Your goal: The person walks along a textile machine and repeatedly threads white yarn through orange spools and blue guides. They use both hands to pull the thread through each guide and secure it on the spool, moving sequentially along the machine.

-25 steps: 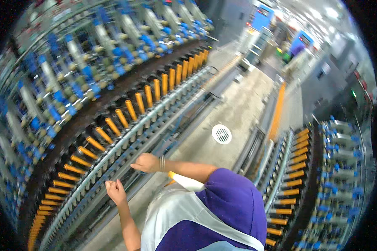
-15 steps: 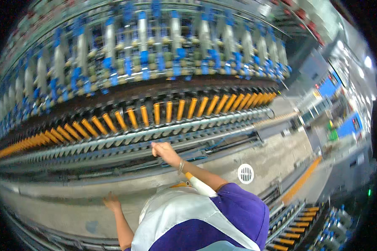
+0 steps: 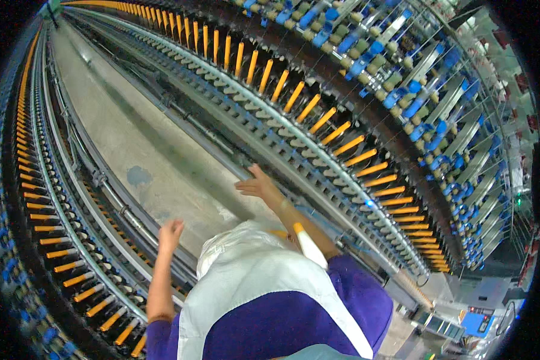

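My right hand point(image 3: 259, 183) is held out over the aisle beside the right-hand spinning frame, fingers spread, with nothing in it. My left hand point(image 3: 171, 233) is raised above the floor near the left-hand machine, its fingers loosely bent and no object visible in it. Neither hand touches a machine. Next to my right forearm, a white bobbin-like tube with an orange end point(image 3: 309, 245) sticks up from my white apron point(image 3: 252, 270). Along the right machine runs a row of orange bobbin tubes point(image 3: 309, 108), with a pale metal rail point(image 3: 282, 120) below them.
Another row of orange tubes point(image 3: 48, 241) lines the left machine. Blue and white drafting parts point(image 3: 396, 96) stand above the right row. A concrete floor point(image 3: 120, 126) with a dark stain point(image 3: 139, 175) runs between the machines. A blue control panel point(image 3: 477, 324) is at lower right.
My view has turned left, so the aisle now runs up to the upper left, with both machines alongside. My right hand's bent fingers have spread; my left hand has risen and its fingers have bent.
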The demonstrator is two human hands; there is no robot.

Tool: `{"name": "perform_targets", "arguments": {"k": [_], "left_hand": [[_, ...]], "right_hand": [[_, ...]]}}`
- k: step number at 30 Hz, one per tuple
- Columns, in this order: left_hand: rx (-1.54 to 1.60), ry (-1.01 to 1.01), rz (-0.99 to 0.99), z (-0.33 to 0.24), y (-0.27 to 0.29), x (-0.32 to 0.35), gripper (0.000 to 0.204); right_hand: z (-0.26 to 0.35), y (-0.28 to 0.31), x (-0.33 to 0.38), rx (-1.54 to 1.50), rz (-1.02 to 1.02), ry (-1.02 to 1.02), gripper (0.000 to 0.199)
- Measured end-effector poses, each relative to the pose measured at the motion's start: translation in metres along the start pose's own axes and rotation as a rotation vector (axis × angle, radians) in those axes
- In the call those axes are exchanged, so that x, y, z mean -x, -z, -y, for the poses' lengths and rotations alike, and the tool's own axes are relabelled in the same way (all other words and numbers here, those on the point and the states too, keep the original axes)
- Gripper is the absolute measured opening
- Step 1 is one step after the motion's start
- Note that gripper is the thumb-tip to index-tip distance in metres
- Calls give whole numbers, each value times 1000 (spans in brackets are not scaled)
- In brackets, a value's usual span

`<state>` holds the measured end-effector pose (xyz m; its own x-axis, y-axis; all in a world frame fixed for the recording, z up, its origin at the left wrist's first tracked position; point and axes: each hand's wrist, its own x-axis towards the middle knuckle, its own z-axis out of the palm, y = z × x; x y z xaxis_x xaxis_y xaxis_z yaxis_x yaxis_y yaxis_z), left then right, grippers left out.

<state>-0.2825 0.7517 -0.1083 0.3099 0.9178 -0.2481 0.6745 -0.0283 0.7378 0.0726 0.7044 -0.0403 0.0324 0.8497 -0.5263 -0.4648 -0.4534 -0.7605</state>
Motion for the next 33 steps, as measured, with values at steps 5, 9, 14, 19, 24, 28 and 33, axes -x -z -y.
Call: {"name": "perform_targets", "arguments": {"k": [5,9,14,19,24,28,33], "left_hand": [[338,-389,-49,-121,-38,-89,16],[836,43,203,-138,-25,-141,11],[958,193,550,-91,58,-216,18],[718,291,333,-43,149,-288,20],[789,305,-71,2,211,-328,17],[791,398,-253,52,249,-372,18],[656,453,-333,110,336,-472,19]], "right_hand": [[-34,-76,-86,-164,270,-130,80],[-6,-96,-153,39,143,-94,73],[52,-134,-231,918,226,553,62],[99,-204,-352,1228,212,297,59],[128,-291,-461,1374,374,593,53],[139,-363,-543,1334,591,574,52],[162,-455,-657,1526,638,671,53]]}}
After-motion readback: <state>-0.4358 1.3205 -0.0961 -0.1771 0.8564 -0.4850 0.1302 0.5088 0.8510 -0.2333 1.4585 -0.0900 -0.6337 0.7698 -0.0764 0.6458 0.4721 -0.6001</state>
